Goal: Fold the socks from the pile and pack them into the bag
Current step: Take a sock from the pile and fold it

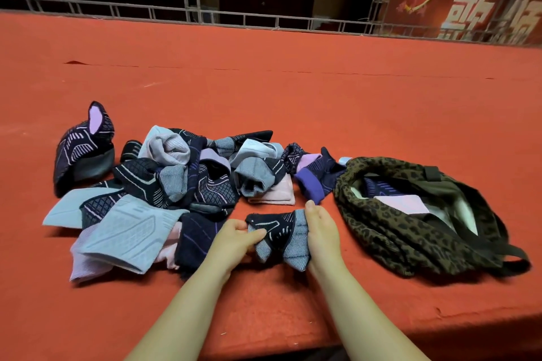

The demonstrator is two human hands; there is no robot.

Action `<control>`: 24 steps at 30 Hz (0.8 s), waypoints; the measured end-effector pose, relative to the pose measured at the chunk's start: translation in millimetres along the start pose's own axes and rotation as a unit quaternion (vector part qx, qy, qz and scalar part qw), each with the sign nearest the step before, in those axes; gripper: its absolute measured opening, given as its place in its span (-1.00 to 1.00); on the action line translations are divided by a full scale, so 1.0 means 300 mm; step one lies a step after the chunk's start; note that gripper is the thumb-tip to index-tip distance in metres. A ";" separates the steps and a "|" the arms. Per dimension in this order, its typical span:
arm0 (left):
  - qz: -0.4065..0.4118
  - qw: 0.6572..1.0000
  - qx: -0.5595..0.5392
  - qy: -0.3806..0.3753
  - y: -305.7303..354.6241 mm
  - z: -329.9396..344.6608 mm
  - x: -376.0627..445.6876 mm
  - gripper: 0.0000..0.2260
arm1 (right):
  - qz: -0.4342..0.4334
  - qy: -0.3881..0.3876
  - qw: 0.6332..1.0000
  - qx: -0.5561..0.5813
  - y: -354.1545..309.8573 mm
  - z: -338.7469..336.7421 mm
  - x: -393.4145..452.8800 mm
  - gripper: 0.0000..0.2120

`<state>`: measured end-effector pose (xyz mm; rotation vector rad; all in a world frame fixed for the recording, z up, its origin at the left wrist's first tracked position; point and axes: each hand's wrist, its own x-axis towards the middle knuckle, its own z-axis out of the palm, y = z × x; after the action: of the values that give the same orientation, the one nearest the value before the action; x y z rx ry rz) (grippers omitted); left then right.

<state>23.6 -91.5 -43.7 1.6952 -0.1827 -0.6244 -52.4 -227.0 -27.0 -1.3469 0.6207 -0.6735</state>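
A black and grey sock (278, 236) lies bunched between my two hands near the front of the red table (264, 97). My left hand (234, 239) pinches its left end, and my right hand (321, 230) grips its grey cuff end. Behind and to the left spreads the pile of socks (164, 184) in black, grey, light blue, pink and purple. At the right lies the leopard-print bag (410, 223), open on top, with folded dark and pink socks (401, 202) showing inside.
A single black and purple sock (83, 149) stands apart at the pile's far left. The table's front edge (440, 328) runs close below my forearms. A metal railing (205, 14) and a red banner (469, 6) stand behind the table.
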 end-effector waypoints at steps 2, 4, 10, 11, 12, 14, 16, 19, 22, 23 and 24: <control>-0.008 1.000 0.014 -0.003 0.006 0.009 -0.013 -0.78 | -0.013 0.009 1.000 -0.003 0.009 -0.005 0.006 -0.69; -0.002 1.000 -0.006 -0.014 0.019 0.030 -0.030 -0.77 | -0.021 0.011 1.000 0.011 0.009 0.001 0.005 -0.70; -0.015 0.988 -0.151 -0.035 0.019 0.063 -0.059 -0.95 | -0.025 -0.022 0.998 0.060 -0.008 0.030 -0.021 -0.74; -0.019 0.978 -0.204 -0.038 0.017 0.051 -0.054 -0.95 | -0.028 -0.015 0.999 0.042 -0.008 0.020 -0.014 -0.74; -0.016 0.966 -0.254 -0.037 0.019 0.034 -0.048 -0.92 | -0.030 -0.004 0.999 0.016 -0.004 0.006 -0.003 -0.73; 0.011 0.949 -0.314 -0.030 0.037 -0.001 -0.044 -0.88 | -0.034 0.013 0.998 -0.050 0.002 -0.027 0.015 -0.72; 0.041 0.941 -0.336 -0.018 0.057 -0.014 -0.044 -0.82 | -0.040 0.019 0.994 -0.096 0.009 -0.053 0.019 -0.71; 0.085 0.956 -0.278 0.029 0.066 -0.017 -0.051 -0.85 | -0.047 0.010 0.990 -0.130 0.015 -0.060 0.001 -0.66; 0.169 0.983 0.031 0.066 0.061 -0.047 -0.061 -0.73 | -0.037 0.004 0.990 -0.139 0.015 -0.058 -0.010 -0.66; 0.191 0.971 0.115 0.090 0.060 -0.055 -0.061 -0.70 | -0.034 0.003 0.989 -0.141 0.014 -0.057 -0.011 -0.67; 0.210 0.958 0.154 0.121 0.065 -0.064 -0.066 -0.69 | -0.031 0.000 0.989 -0.145 0.011 -0.055 -0.013 -0.67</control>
<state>20.8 -70.5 -17.3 1.9372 -0.4699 -0.0698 -67.0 -234.7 -32.2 -1.6413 0.6988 -0.6500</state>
